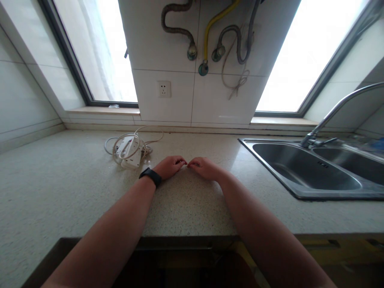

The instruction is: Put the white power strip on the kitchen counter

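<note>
Both our forearms stretch out from the bottom of the view and meet over the speckled countertop (60,188), just past its front edge. Our left hand (171,166), with a black watch (150,176) on the wrist, and our right hand (205,167) rest knuckles-up on the stone. Their fingers are curled under, and the tips of the two hands touch each other in the middle. We see nothing gripped in either hand; whether something very small sits pinched between the fingertips, we cannot tell.

Nearest to the hands lies a white power strip (129,151) in a loose coil of its own cable. It sits on the counter just beyond and to the left of our left hand, apart from it. A wall socket (164,89) sits on the tiled pier above it, below a cluster of hoses (210,36). To the right, well apart from our right hand, is a steel sink (303,172) with its faucet (336,110) arching over it.

As we judge it, nothing is being handled at this moment: the hands are parked together on bare stone. Taking up the power strip would call for the left hand to uncurl and reach forward and left, minding the tangled cable.
</note>
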`<state>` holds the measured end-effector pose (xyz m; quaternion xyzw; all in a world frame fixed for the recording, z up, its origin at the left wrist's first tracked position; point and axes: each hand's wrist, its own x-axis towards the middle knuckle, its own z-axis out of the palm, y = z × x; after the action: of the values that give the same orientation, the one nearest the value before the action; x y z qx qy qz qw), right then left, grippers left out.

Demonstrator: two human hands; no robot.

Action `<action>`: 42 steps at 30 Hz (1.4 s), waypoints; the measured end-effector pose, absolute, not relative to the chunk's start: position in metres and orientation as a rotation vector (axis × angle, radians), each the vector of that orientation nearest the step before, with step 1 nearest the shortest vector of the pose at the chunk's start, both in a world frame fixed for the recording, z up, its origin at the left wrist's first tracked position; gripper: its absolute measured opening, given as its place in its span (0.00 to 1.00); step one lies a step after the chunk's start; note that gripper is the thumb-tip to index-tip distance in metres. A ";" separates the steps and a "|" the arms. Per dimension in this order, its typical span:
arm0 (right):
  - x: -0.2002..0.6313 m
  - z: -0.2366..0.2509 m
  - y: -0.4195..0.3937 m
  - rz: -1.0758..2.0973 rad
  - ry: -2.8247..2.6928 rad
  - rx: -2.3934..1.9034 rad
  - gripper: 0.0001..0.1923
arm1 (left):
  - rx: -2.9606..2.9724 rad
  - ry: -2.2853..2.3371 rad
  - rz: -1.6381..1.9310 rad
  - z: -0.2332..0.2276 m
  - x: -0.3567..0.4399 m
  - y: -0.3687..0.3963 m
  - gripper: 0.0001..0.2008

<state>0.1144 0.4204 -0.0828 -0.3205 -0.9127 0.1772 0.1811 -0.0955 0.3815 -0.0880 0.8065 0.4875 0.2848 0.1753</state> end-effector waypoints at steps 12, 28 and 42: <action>0.114 -0.085 0.422 0.493 -2.574 -0.889 0.13 | 2.298 1.379 0.806 -0.090 -0.096 0.383 0.16; 0.115 -0.085 0.422 0.506 -2.572 -0.890 0.13 | 2.292 1.383 0.806 -0.088 -0.096 0.382 0.16; 0.114 -0.086 0.423 0.494 -2.574 -0.901 0.14 | 2.299 1.390 0.800 -0.091 -0.096 0.383 0.16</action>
<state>0.1143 0.4232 -0.0858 -0.3195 -0.9129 0.1752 0.1838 -0.0965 0.3832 -0.0906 0.8085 0.4888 0.2812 0.1685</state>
